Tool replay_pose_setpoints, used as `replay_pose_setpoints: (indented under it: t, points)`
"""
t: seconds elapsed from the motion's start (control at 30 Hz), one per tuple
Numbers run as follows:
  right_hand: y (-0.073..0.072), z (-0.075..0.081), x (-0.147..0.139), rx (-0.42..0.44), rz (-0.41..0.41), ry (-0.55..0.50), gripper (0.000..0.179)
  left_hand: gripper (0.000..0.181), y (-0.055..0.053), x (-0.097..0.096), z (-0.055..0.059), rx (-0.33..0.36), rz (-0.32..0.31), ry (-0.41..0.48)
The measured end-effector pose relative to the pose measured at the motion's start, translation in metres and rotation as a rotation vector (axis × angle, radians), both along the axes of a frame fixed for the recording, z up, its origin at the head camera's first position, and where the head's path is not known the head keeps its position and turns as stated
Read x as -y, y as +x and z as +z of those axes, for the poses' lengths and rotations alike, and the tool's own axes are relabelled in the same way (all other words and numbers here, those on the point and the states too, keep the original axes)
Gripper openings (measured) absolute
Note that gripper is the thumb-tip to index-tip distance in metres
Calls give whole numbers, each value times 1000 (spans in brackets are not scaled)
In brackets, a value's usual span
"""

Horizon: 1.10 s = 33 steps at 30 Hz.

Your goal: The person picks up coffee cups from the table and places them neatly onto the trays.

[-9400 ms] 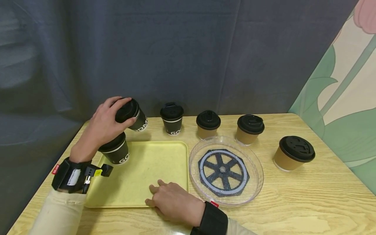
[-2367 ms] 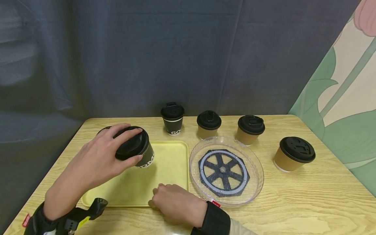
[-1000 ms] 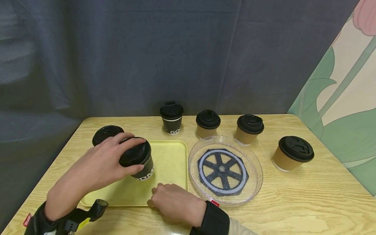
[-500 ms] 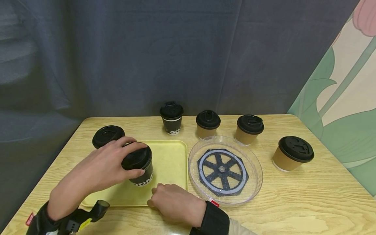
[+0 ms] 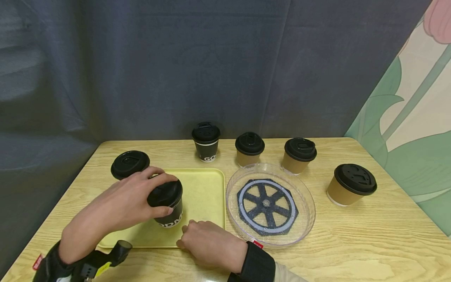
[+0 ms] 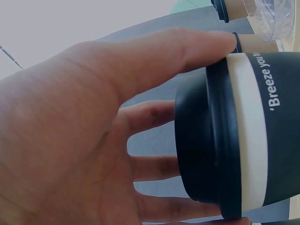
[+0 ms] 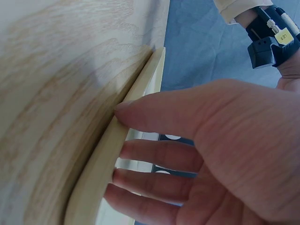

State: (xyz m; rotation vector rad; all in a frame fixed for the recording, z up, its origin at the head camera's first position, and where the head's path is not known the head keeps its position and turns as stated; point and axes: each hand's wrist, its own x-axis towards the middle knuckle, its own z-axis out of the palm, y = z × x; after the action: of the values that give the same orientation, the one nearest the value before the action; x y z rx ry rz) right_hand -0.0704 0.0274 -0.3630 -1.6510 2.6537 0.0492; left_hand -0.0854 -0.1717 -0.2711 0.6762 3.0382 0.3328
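My left hand (image 5: 123, 201) grips a black paper coffee cup (image 5: 170, 201) from above, round its black lid. In the left wrist view the thumb lies along the lid's (image 6: 220, 126) edge and the fingers reach round the far side. The cup is upright over the yellow tray (image 5: 204, 196); whether its base touches the tray I cannot tell. My right hand (image 5: 213, 243) holds the tray's front rim, thumb outside and fingers inside, as the right wrist view shows. Behind my left hand a second black-lidded cup (image 5: 130, 163) stands at the tray's back left, its body mostly hidden.
A clear round dish (image 5: 306, 219) with a dark spoked base stands right of the tray. Along the back are a small black cup (image 5: 206, 143) and two brown cups, one (image 5: 248, 150) left of the other (image 5: 298, 154). Another brown cup (image 5: 349, 186) stands at the right.
From the table's back left, the left hand has brought the black cup over the tray, then lower and nearer the front. The right hand's fingers, earlier spread, have drawn in at the tray's rim.
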Motion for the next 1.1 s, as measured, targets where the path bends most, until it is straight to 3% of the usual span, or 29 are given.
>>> replay_pose_setpoints:
  t: [1.1]
  points:
    - [-1,0,0,35,-1,13,14,60,-1,0,-6,55,-5,-1]
